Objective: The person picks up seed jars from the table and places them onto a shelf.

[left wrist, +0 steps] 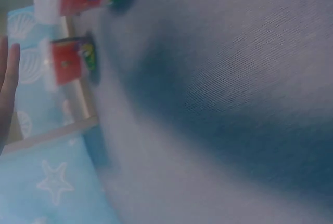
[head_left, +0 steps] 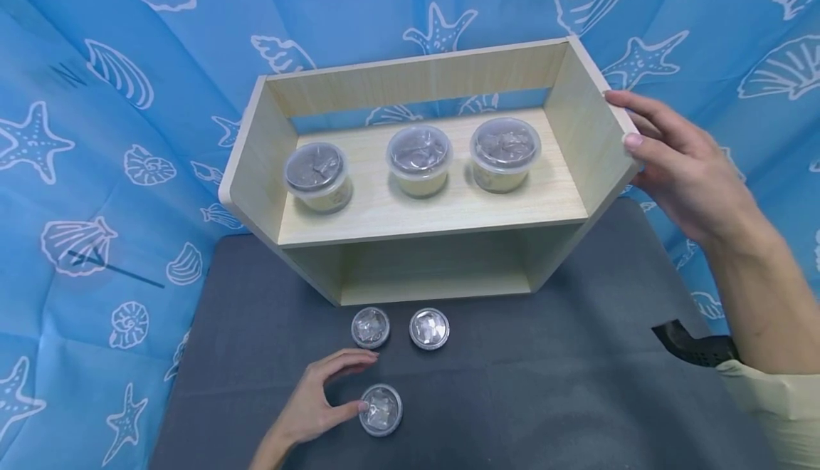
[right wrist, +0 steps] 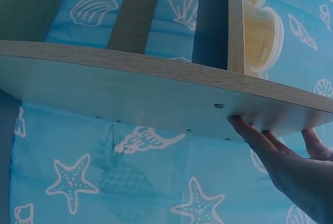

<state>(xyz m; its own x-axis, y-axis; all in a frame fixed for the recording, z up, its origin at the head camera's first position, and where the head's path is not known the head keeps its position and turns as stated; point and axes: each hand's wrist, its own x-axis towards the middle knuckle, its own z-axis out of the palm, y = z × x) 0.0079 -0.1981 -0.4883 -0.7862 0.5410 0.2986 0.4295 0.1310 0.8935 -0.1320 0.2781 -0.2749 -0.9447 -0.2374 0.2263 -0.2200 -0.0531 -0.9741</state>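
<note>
Over the dark table, my left hand (head_left: 314, 402) is spread, its thumb at the near edge of a small round jar (head_left: 381, 410) with a clear lid. Its fingertips are beside a second jar (head_left: 370, 327); a third jar (head_left: 429, 329) stands to the right. Low in the left wrist view, two of these show red sides, one of them a red jar (left wrist: 67, 62) with a green bottom, beyond the blurred fingers (left wrist: 6, 86). My right hand (head_left: 688, 164) rests on the right side panel of a pale wooden shelf (head_left: 596, 114), fingertips against its outer face.
Three lidded tubs with pale yellow contents stand on the upper board: a left tub (head_left: 318, 176), a middle tub (head_left: 419, 160) and a right tub (head_left: 505, 154). A blue curtain (head_left: 115, 206) with shells and starfish hangs behind. Grey cloth (head_left: 512, 399) covers the table.
</note>
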